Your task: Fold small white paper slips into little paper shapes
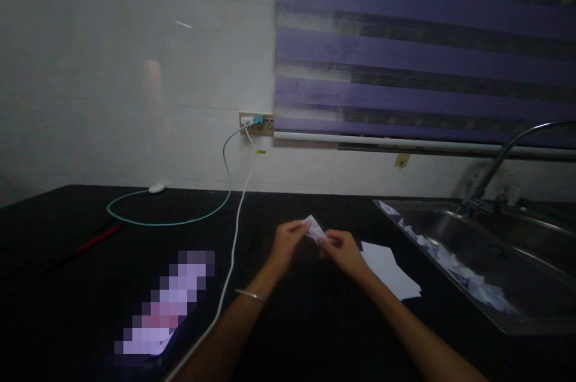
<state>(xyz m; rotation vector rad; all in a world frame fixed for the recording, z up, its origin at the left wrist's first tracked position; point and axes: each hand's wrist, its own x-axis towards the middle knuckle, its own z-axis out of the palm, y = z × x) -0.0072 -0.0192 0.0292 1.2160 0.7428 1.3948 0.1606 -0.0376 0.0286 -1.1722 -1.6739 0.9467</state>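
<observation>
Black counter (294, 334), yellow-tagged cord (234, 247), paper (317, 230) in both hands (284, 244) (344, 252)

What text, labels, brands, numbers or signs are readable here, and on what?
None legible.
Bright object at lower left: pixelated, unreadable.
Yellow tag on the white cable: too small to read.
Wall socket panel: any markings too small to read.
Folded paper in the left hand and right hand: no writing visible.
White sheets: none visible.

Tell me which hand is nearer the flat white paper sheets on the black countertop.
Right. The right hand is just left of the flat white paper sheets; the left hand is farther left.
</observation>
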